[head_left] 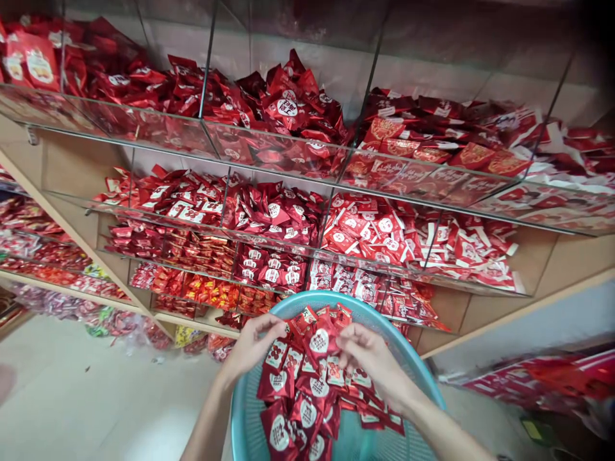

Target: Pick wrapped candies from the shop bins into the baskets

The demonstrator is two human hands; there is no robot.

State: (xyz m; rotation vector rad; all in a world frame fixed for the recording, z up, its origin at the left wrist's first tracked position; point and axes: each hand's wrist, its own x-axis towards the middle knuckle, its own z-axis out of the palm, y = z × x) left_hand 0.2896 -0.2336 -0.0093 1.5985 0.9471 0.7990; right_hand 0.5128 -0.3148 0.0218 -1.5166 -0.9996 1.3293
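A teal plastic basket [408,352] sits low in the middle, filled with several small red snack packets [307,390] bearing white round labels. My left hand [252,346] reaches into the basket's left side with fingers curled round the top of the packet heap. My right hand [369,358] is at the right of the heap, fingers bent and pinching packets near the top. Both hands meet over the same pile of packets.
Tiered shelves with clear glass dividers [269,144] rise ahead, their bins heaped with red wrapped sweets [288,102]. A wooden shelf frame [72,237] runs at left. Pale floor [96,397] lies below left, with red packets [538,378] at lower right.
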